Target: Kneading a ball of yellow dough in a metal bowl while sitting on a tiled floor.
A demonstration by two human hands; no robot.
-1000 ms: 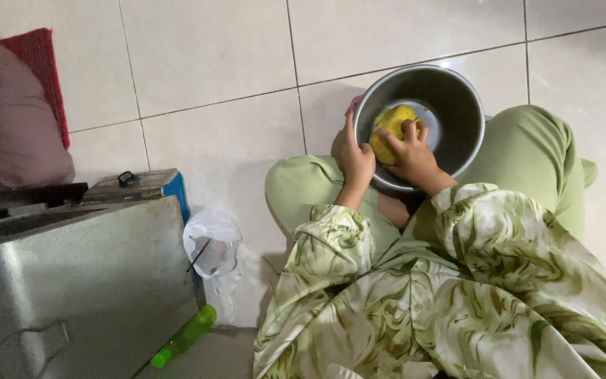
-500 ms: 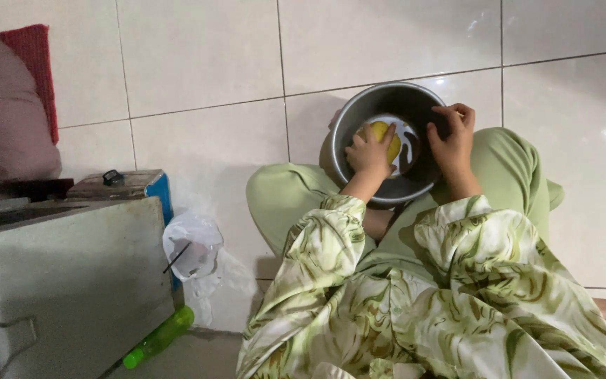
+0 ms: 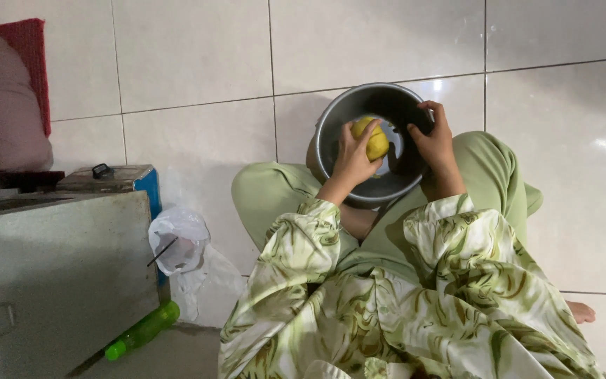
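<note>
A person in green trousers and a green and white swirly top sits on the pale tiled floor. A round grey metal bowl rests on the lap, tipped toward the person.

The left hand is inside the bowl. Its fingers are wrapped around a yellow sponge and press it against the shiny bottom of the bowl. The right hand grips the right rim of the bowl, with the fingers curled over the edge.

On the left, near the person, stands a big grey metal box. Just beside it lies a crumpled clear plastic bag. A green plastic bottle lies on the floor at the near corner of the box. Far on the left sits a pink cushion with a red cloth behind it.
</note>
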